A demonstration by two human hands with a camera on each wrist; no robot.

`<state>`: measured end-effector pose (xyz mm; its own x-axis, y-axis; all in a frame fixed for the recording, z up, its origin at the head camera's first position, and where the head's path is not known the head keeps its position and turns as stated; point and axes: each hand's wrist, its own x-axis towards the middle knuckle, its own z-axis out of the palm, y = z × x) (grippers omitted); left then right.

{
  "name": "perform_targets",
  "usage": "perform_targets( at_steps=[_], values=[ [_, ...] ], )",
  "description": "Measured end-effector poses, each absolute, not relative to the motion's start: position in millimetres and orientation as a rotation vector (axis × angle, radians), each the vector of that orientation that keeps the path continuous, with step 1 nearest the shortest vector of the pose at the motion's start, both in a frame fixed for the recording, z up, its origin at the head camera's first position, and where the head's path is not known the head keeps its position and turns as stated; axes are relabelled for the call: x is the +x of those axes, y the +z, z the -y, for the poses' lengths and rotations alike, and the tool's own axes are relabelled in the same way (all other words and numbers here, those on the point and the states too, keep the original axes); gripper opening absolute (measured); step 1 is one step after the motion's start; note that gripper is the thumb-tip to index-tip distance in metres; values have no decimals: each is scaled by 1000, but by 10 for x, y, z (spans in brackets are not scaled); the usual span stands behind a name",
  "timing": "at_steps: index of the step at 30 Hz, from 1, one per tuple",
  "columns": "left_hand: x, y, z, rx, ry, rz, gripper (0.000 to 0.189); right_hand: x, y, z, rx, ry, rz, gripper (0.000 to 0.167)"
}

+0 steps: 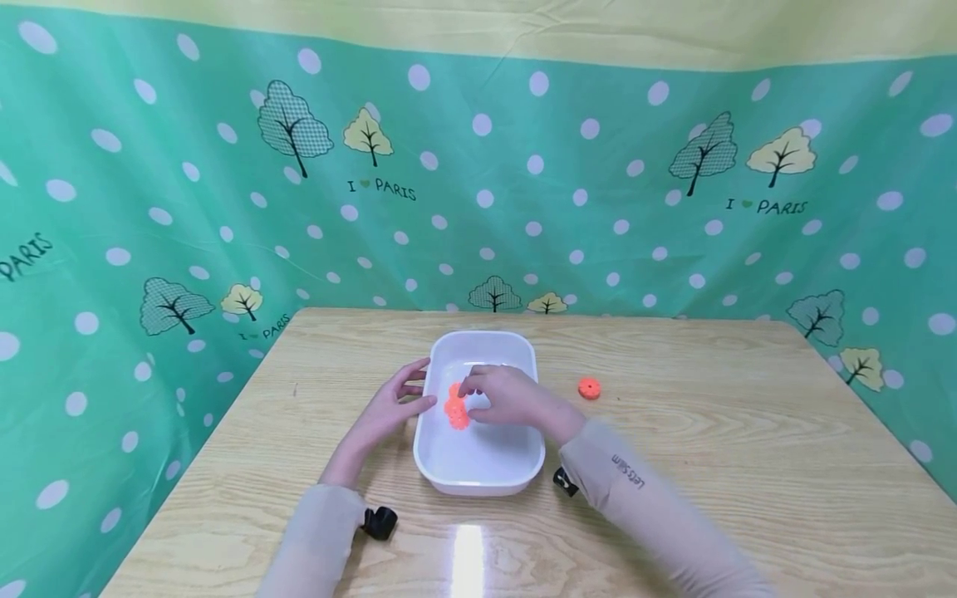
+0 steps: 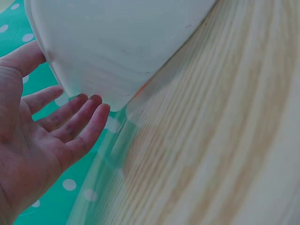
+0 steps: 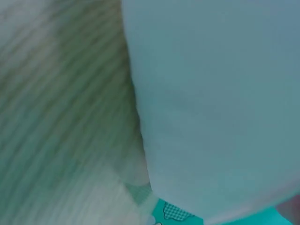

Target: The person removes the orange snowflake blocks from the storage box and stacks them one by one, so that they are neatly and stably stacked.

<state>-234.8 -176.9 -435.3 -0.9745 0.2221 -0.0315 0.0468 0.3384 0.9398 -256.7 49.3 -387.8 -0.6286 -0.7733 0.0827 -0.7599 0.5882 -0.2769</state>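
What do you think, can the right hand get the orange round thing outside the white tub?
Probably yes. The orange round thing lies uncovered on the table, near the right hand, but that hand reaches into the white tub and would likely have to clear its side.

A curtained-off work spot: green fabric (image 1: pixel 478 166) printed with white dots, trees and "I PARIS" lettering (image 1: pixel 766 206) hangs behind and along both sides of a wood-grain tabletop (image 1: pixel 748 465), with a pale yellow band (image 1: pixel 673 33) across the frame's top. Whether home or studio, I cannot tell.
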Motion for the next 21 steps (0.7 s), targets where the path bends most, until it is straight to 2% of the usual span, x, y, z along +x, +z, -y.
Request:
perform_targets(
  at_steps=[6,15,21],
  values=[
    [-2360,-4354,1777,262,1716,-2405,65,-2555,-3974,-409,-1298,-402,-2724,28],
    [-2348,-4357,1774,254,1708,-2442,64,-2536,-4070,-313,-1212,-239,-2726,38],
    [-2347,-4357,1774,269,1716,-2443,64,-2524,-4086,-300,-1245,-184,-2727,35]
  ],
)
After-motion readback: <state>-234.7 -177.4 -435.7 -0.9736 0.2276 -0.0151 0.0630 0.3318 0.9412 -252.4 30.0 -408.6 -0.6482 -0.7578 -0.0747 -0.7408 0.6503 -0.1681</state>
